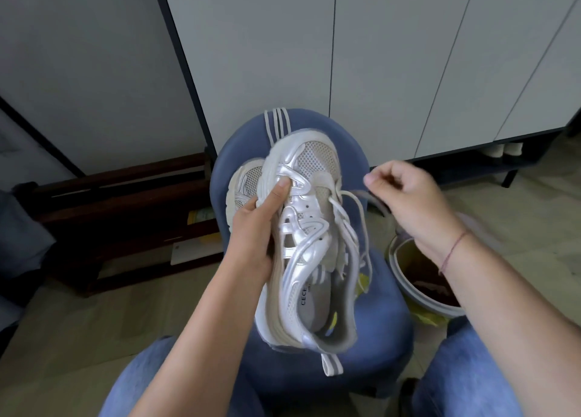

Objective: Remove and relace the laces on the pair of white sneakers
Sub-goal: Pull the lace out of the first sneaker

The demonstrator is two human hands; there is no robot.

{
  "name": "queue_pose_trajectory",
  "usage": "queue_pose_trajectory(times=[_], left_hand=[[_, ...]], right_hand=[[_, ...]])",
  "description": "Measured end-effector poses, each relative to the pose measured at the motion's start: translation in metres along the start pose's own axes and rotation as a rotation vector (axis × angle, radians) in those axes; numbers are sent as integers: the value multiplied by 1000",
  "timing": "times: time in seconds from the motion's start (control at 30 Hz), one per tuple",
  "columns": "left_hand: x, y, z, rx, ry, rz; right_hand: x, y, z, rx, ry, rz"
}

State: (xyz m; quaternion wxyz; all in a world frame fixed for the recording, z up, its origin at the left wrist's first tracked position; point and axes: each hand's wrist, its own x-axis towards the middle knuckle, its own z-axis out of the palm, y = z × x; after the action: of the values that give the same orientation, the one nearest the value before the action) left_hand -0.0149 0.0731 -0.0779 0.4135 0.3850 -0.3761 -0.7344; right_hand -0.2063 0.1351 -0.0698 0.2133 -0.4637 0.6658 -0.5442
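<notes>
The left grip [256, 228] is clasping a sneaker [303, 240] while the right grip [405, 196] is pinching its lace [341, 213]. Unlacing is apparently only beginning.

One head-worn wide-angle view looks steeply down, close over the blue stool [386, 331] between the knees.

Blue padded stool [386, 294], round seat, stands on beige floor [78, 338]. On seat by far-left edge: one white sneaker [243, 180], toe pointing away, mostly hidden behind the held sneaker [308, 259]. Loose lace [276, 124], white, strands side by side, lies over far edge. Small yellow scrap [363, 283] at right edge, can't tell what. On floor just right of stool: bucket [391, 259].
</notes>
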Motion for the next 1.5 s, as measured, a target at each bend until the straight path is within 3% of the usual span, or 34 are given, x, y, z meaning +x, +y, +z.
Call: queue_pose_trajectory(times=[0.27,0.43,0.6,0.93,1.03,1.1,1.23,1.37,1.5], left_hand=[[3,-1,-2,-19,-110,-84],[4,-6,4,4,-127,10],[2,-12,12,-8,-8,103],[-3,-8,7,-54,24,-11],[-4,-6,8,-39,23,-21],[-4,-4,8,-38,23,-14],[-6,-2,10,11,47,34],[-8,-2,12,27,33,52],[-9,1,11,23,32,39]], right_hand=[[-9,-9,19,-112,-238,-161],[-11,-13,25,-54,-143,-188],[-9,-12,26,-26,-89,-177],[11,-12,-5,640,184,164],[6,-10,-6,388,70,131],[-2,-13,-3,134,-17,-35],[-11,-22,6,-117,-185,-319],[-11,-23,14,-158,-192,-408],[-6,-20,7,-186,-69,-338]])
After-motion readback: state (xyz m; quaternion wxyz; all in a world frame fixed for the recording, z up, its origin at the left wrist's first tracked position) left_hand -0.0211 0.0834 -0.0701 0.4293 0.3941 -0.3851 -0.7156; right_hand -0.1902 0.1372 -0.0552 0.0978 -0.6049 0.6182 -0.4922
